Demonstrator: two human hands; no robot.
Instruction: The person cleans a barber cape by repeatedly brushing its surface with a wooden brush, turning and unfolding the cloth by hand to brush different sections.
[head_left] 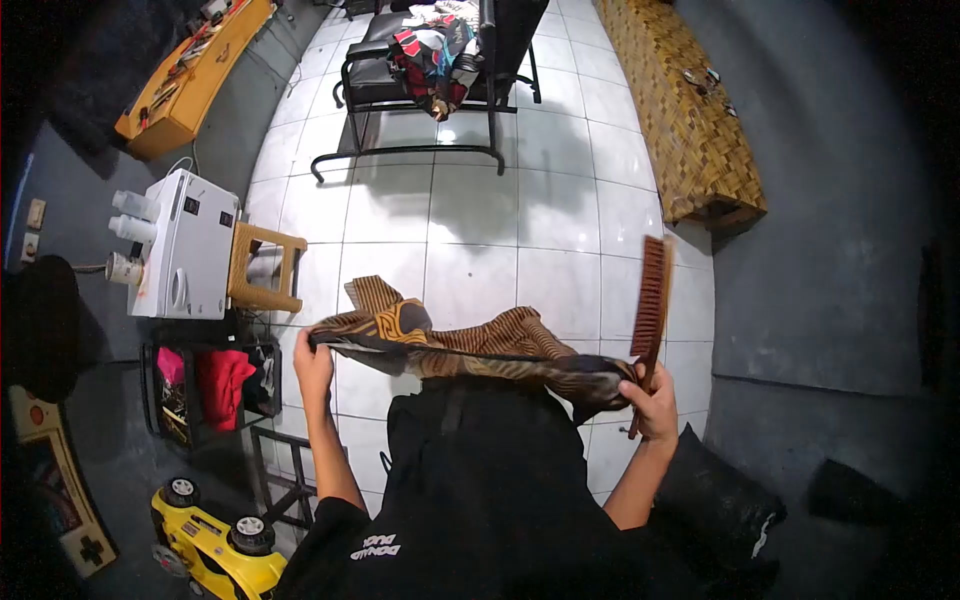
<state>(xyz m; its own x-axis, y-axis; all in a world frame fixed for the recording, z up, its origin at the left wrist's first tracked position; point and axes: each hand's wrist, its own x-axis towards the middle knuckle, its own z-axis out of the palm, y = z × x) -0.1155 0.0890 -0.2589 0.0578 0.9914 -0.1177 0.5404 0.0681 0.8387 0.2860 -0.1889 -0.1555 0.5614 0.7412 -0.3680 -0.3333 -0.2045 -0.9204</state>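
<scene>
A brown and black patterned cloth (490,345) with stripes is stretched between my two hands, in front of my black shirt. Its left end is pinched in my left hand (313,358), thumb on top. My right hand (652,402) is closed on the cloth's right end and also grips the handle of a long brush (650,300). The brush stands nearly upright, its reddish-brown bristles facing left. Folds of the cloth hang away from me over the white tiles; whether it is a garment I cannot tell.
A black metal-framed chair (400,85) holds a pile of clothes (440,50). At left are a white mini fridge (185,245), a woven stool (262,268), a crate with red cloth (225,385) and a yellow toy car (215,545). A woven bench (690,110) lines the right wall.
</scene>
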